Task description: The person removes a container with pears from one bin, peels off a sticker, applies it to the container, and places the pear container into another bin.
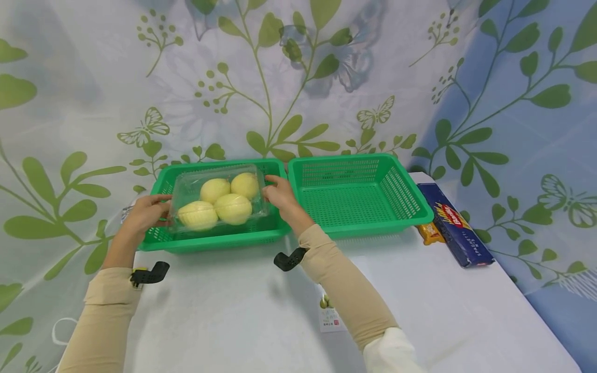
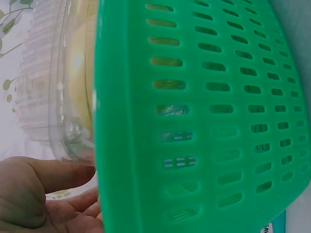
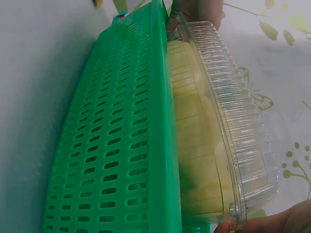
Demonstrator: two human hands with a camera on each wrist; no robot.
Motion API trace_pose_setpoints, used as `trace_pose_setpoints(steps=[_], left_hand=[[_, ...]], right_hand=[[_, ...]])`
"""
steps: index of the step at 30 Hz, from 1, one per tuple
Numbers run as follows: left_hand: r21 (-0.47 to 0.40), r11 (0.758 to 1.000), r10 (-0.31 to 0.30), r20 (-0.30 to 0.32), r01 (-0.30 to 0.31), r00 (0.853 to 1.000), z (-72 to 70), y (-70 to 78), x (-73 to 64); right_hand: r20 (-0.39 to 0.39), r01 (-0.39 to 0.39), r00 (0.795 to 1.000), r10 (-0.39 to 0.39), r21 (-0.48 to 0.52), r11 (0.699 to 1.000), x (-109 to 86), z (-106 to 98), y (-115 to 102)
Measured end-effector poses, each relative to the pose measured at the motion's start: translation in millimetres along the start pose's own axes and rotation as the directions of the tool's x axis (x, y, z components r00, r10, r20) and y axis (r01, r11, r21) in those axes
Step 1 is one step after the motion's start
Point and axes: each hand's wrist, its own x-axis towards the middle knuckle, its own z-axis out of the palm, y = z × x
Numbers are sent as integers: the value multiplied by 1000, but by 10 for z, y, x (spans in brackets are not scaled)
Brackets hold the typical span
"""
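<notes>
A clear plastic clamshell box holds several pale yellow fruits. It sits at the top of the left green basket, with its lid above the rim in both wrist views. My left hand grips the box's left end; in the left wrist view the thumb lies by its lower edge. My right hand holds the opposite end near the corner. In the right wrist view only part of that hand shows, at the bottom. The basket wall hides the underside of the box and some fingertips.
A second green basket stands close on the right. Past it lie a blue spaghetti box and an orange packet. A printed card lies on the white table, partly under my right forearm. A patterned curtain backs the table.
</notes>
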Motion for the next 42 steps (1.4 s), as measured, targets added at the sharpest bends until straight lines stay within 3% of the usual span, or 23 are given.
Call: trace_pose_setpoints(steps=[15,25,42], left_hand=[[-19,999,30,5,-30,1000,-14,-35,-5],[-92,989,117,26,-114,993,-90,-72,-32],[-152,982,121,70,-110,990,-137,-147,12]], right_hand=[[21,-60,998,60,-26,998,-14,-9,-46],[6,-58,998,58,28,998,-17,-38,-58],[5,-73,997,73,67,995,-21,-50,-69]])
